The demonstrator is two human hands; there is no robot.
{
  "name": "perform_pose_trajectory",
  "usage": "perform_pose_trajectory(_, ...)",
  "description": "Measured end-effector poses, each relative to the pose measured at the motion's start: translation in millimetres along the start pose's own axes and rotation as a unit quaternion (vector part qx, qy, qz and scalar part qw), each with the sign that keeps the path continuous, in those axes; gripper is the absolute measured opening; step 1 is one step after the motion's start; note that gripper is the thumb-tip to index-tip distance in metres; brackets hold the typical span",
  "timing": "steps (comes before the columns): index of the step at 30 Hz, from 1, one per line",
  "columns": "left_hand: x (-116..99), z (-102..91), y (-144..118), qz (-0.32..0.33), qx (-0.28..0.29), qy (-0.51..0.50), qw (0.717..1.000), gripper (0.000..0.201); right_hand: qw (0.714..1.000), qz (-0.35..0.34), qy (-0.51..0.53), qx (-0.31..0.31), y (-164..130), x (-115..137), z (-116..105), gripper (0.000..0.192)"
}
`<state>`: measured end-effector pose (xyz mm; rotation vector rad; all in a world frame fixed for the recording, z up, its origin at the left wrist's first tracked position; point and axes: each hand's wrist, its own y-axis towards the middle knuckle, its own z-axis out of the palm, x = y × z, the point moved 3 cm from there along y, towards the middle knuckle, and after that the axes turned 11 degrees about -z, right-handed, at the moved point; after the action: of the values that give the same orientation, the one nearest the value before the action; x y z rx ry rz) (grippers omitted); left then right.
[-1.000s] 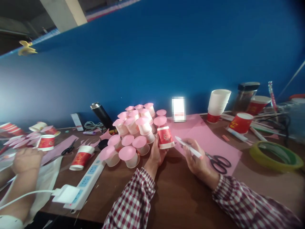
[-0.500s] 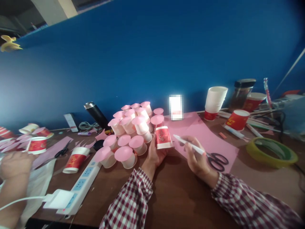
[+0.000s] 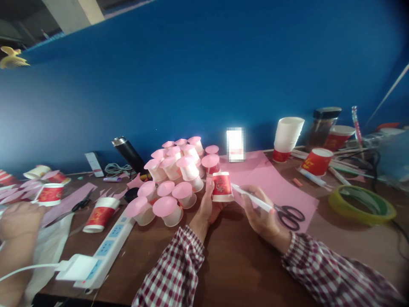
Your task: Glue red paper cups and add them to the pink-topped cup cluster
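My left hand [image 3: 206,209] is wrapped round a red and white paper cup [image 3: 223,187], held upside down above the table. In my right hand [image 3: 262,213] is a white pen [image 3: 255,198], pinched between the fingers; its tip points at the cup's right side, and I cannot tell whether it touches. Black-handled scissors [image 3: 289,217] lie on pink paper [image 3: 265,179] just behind my right hand. To the left of the cup stand several upturned cups [image 3: 188,170] topped with pink paper discs [image 3: 165,206].
A white power strip [image 3: 105,251] with a charger and a red cup [image 3: 101,214] are at left, near another person's hand [image 3: 21,221]. Stacked cups [image 3: 289,134], a tape roll [image 3: 361,204] and a jar [image 3: 324,128] stand at right. A black flask [image 3: 129,153] leans by the blue partition.
The cup in my left hand has turned and shifted slightly right. My right hand has moved a little left, so the pen is closer to the cup.
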<state>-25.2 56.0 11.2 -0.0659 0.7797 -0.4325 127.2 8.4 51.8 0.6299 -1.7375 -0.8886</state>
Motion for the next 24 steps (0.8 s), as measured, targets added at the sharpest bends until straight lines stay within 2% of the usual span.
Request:
perform_pose_trajectory(8,2.9,2.4,1.2,0.029,-0.017,0.018,0.999,0.035,1.000,0.001,-0.009,0.012,0.0,-5.8,0.6,0.017)
perform_pose_trajectory(14,4.2,-0.5,3.5,0.029,-0.012,0.022,0.999,0.036,0.999,0.032,0.001,0.024,-0.8,-6.8,1.5,0.021)
perform_pose_trajectory(24,5.5,-0.9,4.1,0.017,-0.007,0.025,1.000,0.038,0.999,0.030,0.004,0.033,0.8,-3.5,0.1,0.022)
